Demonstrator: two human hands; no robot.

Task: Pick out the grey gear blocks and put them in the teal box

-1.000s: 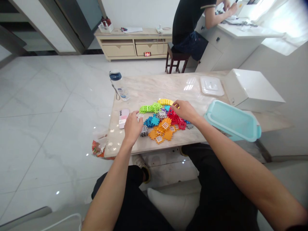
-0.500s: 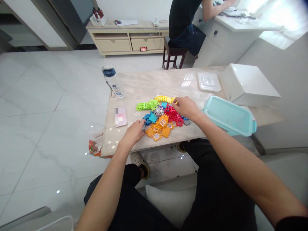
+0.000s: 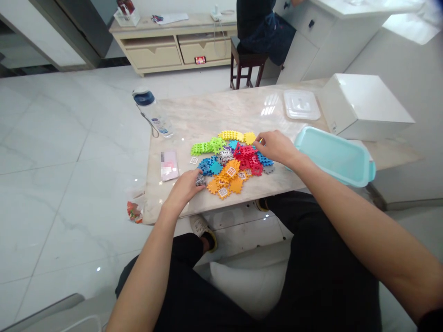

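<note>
Colourful interlocking plastic pieces lie piled on the marble-topped table (image 3: 194, 110). My left hand (image 3: 188, 185) is at the pile's left edge, its fingers curled round grey pieces (image 3: 200, 180), beside the blue pieces (image 3: 207, 165). My right hand (image 3: 275, 145) is at the upper right, fingers pinched near the yellow pieces (image 3: 249, 137) and above the red pieces (image 3: 247, 159); what they hold, if anything, is too small to tell. Orange pieces (image 3: 236, 185) lie at the front, green pieces (image 3: 204, 147) at the back left. A small white window piece (image 3: 194, 160) lies apart.
A turquoise tray (image 3: 334, 157) is right of the pile, with a white box (image 3: 375, 99) and a clear lid (image 3: 302, 105) behind. A bottle (image 3: 154, 113) and a pink card (image 3: 169, 166) are at the left. Beyond, a person (image 3: 258, 27) sits on a stool.
The view has shifted slightly. My left hand has drawn a little left, with grey pieces now showing at its fingers. My right hand has moved slightly right, uncovering more yellow and blue pieces.
</note>
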